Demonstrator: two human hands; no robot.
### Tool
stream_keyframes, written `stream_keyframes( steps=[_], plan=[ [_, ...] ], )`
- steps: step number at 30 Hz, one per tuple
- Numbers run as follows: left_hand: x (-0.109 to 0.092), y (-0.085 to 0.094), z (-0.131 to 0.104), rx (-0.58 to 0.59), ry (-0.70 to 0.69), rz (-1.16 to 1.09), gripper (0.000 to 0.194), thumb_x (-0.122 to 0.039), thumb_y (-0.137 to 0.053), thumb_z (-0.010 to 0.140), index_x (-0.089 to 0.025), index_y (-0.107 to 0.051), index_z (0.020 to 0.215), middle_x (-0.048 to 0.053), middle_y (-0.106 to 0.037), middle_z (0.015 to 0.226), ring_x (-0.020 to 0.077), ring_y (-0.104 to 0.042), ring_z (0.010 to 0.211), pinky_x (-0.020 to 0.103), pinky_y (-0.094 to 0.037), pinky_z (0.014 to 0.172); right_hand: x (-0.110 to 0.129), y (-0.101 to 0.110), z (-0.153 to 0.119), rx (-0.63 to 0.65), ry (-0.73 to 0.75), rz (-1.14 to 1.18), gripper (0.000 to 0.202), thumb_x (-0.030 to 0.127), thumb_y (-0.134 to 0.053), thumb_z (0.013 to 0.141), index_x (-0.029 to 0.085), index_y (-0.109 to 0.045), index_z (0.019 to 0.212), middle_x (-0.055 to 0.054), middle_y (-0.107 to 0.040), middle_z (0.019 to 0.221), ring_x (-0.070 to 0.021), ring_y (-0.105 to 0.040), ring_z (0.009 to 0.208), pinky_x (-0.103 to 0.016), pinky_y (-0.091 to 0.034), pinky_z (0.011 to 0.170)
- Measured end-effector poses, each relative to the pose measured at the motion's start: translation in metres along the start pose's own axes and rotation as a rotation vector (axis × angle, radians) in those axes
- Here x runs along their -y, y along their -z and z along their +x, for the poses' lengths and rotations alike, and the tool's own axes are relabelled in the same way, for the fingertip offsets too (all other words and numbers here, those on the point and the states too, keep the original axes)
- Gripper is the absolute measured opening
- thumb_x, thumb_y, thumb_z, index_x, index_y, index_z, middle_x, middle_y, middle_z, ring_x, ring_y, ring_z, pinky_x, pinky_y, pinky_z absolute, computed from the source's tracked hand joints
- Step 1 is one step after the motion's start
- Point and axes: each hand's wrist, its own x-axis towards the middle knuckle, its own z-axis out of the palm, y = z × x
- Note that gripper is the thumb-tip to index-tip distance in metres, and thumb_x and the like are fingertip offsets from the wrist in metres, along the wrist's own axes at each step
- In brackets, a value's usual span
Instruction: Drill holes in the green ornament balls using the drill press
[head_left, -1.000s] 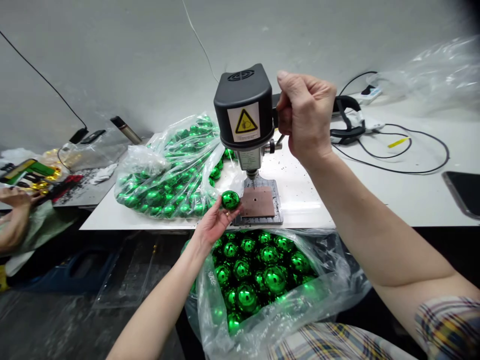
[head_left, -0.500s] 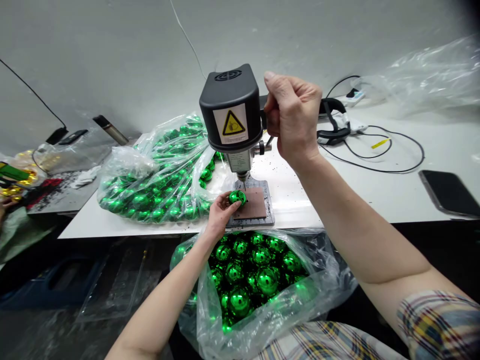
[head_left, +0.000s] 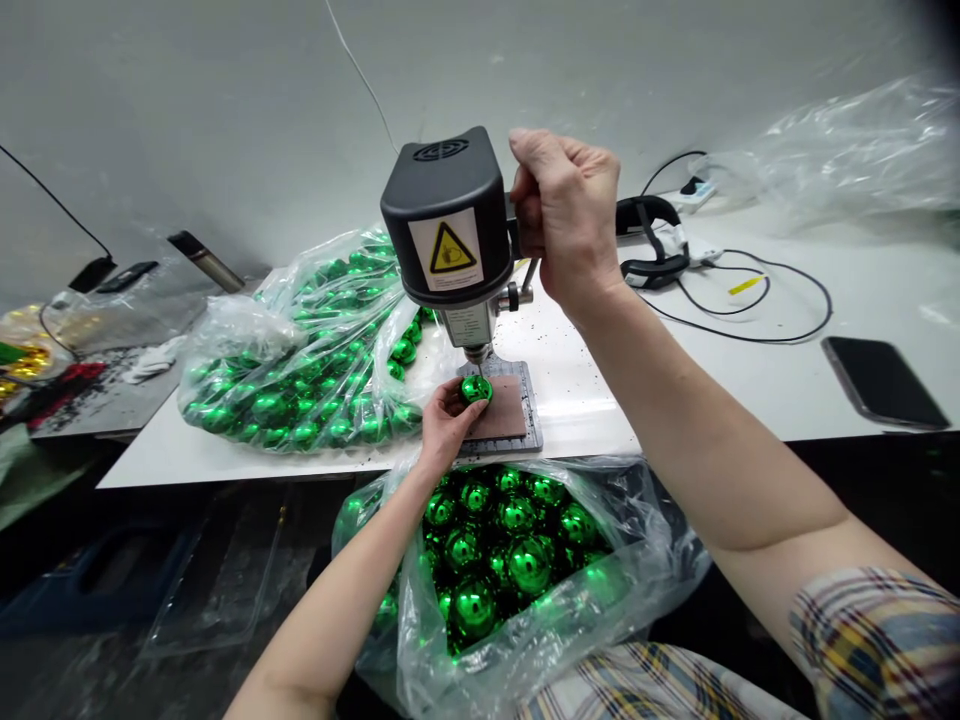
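My left hand (head_left: 444,428) pinches a shiny green bauble (head_left: 476,389) between thumb and fingers, just above a brown pad (head_left: 504,415). Directly over the bauble is the thin bit of a small black drill press (head_left: 446,215) with a yellow warning label; whether the bit touches it I cannot tell. My right hand (head_left: 574,215) is closed in a fist round the press's feed handle beside the motor housing, with most of the handle hidden by the fingers. Below the table edge, an open clear plastic bag (head_left: 637,600) holds many green baubles (head_left: 531,565).
A large clear bag of green baubles (head_left: 292,400) lies on the table left of the press. To the right are a black headset (head_left: 652,265), looped cables and a phone (head_left: 885,382). Dark debris and a white glove (head_left: 154,360) lie on the far-left table.
The bauble in my left hand has shifted slightly right and up, closer under the drill bit. My right hand stays closed on the handle. The whole view has moved a little.
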Motion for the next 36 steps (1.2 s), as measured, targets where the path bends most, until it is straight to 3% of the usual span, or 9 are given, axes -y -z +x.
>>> stream_keyframes(
  steps=[8,17,20,26,32,36],
  plan=[
    [-0.001,-0.003,0.002,0.019,-0.002,-0.017,0.061,-0.036,-0.09,0.058,-0.015,-0.065,0.11,0.009,-0.075,0.1,0.0214,-0.07,0.091,0.04,-0.056,0.09,-0.003,0.002,0.008,0.012,-0.042,-0.06,0.047,0.034,-0.059,0.092,0.022,-0.041,0.051,0.005,-0.028,0.044,-0.0099,-0.022,0.048,-0.029,-0.024,0.046],
    [-0.003,-0.011,-0.005,0.039,-0.138,0.179,0.055,-0.03,-0.089,0.061,-0.018,-0.067,0.11,0.008,-0.069,0.102,0.0214,-0.065,0.094,0.037,-0.053,0.09,-0.011,0.006,0.014,0.03,-0.002,-0.076,0.046,0.039,-0.06,0.091,0.022,-0.041,0.052,0.006,-0.029,0.045,-0.0084,-0.022,0.043,-0.029,-0.024,0.043],
    [-0.002,-0.013,-0.006,0.063,-0.116,0.16,0.056,-0.029,-0.088,0.063,-0.018,-0.064,0.114,0.008,-0.069,0.103,0.0214,-0.065,0.094,0.037,-0.053,0.089,-0.012,0.008,0.011,0.077,0.042,-0.107,0.049,0.048,-0.059,0.092,0.023,-0.041,0.054,0.006,-0.026,0.045,-0.0079,-0.021,0.042,-0.028,-0.024,0.041],
    [0.0,-0.01,-0.005,0.099,-0.076,0.134,0.058,-0.031,-0.086,0.066,-0.019,-0.062,0.118,0.009,-0.071,0.106,0.0224,-0.066,0.096,0.039,-0.054,0.091,-0.007,0.012,-0.016,0.079,0.167,-0.061,0.052,0.055,-0.066,0.087,0.024,-0.042,0.053,0.005,-0.032,0.046,-0.0077,-0.021,0.039,-0.029,-0.021,0.036],
    [0.003,-0.011,-0.005,0.089,-0.088,0.104,0.058,-0.029,-0.087,0.065,-0.02,-0.063,0.117,0.008,-0.071,0.106,0.0234,-0.066,0.099,0.042,-0.052,0.096,-0.005,0.015,-0.053,0.045,0.29,-0.028,0.048,0.032,-0.067,0.089,0.021,-0.042,0.049,0.004,-0.041,0.045,-0.0078,-0.028,0.039,-0.029,-0.021,0.039],
    [0.003,-0.011,-0.006,0.081,-0.086,0.096,0.057,-0.028,-0.087,0.064,-0.02,-0.064,0.116,0.009,-0.071,0.107,0.0239,-0.066,0.1,0.043,-0.052,0.096,-0.014,0.021,-0.068,0.024,0.372,-0.09,0.051,0.033,-0.067,0.089,0.021,-0.041,0.047,0.004,-0.039,0.043,-0.0087,-0.031,0.039,-0.03,-0.023,0.041]
  ],
)
